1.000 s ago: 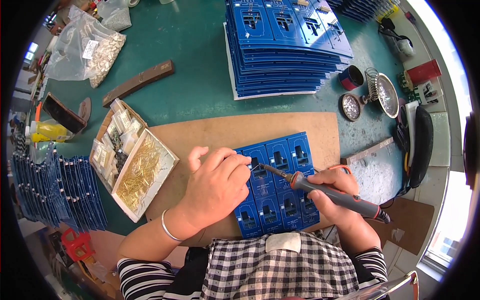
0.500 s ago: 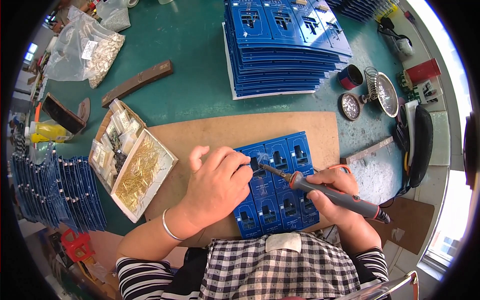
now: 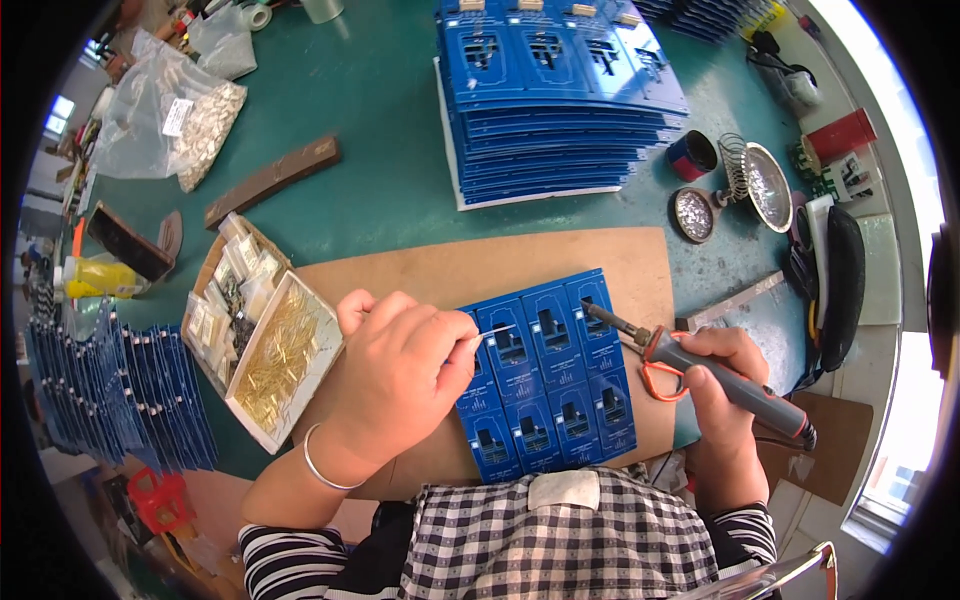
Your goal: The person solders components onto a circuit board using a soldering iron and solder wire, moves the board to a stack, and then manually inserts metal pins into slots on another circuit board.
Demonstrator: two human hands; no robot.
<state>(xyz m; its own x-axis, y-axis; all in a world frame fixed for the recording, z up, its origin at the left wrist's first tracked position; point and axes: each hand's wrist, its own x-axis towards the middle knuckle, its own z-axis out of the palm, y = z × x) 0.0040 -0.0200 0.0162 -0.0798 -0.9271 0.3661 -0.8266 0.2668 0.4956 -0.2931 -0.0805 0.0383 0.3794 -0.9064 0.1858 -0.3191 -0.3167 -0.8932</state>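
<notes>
My left hand (image 3: 405,365) is closed in a pinch over the left edge of a blue circuit board panel (image 3: 545,375). A thin, pale metal pin (image 3: 498,331) sticks out from its fingertips above the panel. In my right hand (image 3: 728,375) is a grey soldering iron (image 3: 725,388), gripped by the handle. The iron's tip points left, over the panel's upper right corner. Orange-handled scissors (image 3: 663,381) lie beside the panel, partly hidden under the iron. Both board and scissors are on a brown board (image 3: 400,268).
To the left stands a box (image 3: 262,425) of gold pins and small bags. A tall stack of blue panels (image 3: 560,130) is at the back. A coiled iron stand (image 3: 735,165) and a round tin (image 3: 693,215) sit at the right. More boards (image 3: 120,385) stand at the left.
The soldering iron has moved right, away from the left hand's fingertips. My left hand has shifted slightly left, still pinching. More of the orange scissors shows now.
</notes>
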